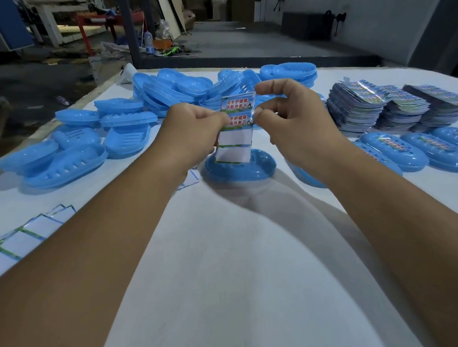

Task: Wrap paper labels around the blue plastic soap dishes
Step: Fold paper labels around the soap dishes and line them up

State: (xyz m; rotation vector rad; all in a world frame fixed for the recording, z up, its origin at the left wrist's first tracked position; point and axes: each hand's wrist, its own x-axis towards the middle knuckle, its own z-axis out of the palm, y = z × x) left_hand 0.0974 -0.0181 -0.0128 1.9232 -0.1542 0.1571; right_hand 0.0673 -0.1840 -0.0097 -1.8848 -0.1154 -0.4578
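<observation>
White table [229,256] strewn with blue soap dishes [81,147], warehouse floor [238,42] beyond.

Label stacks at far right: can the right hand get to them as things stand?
Probably yes, once freed. The right hand now pinches a label strip together with the left hand. The label stacks lie uncovered just beyond it, nothing between.

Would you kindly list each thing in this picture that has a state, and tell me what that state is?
Left hand: pinching the label's left edge.
Right hand: pinching the label's right edge.
Paper label: held upright above a dish, not yet wrapped.
Soap dish under the label: bare, on the table.
Dishes at far right: already labelled, laid in a row.
Dishes at left and rear: unlabelled, loosely heaped.
Label stacks: piled at right.
</observation>
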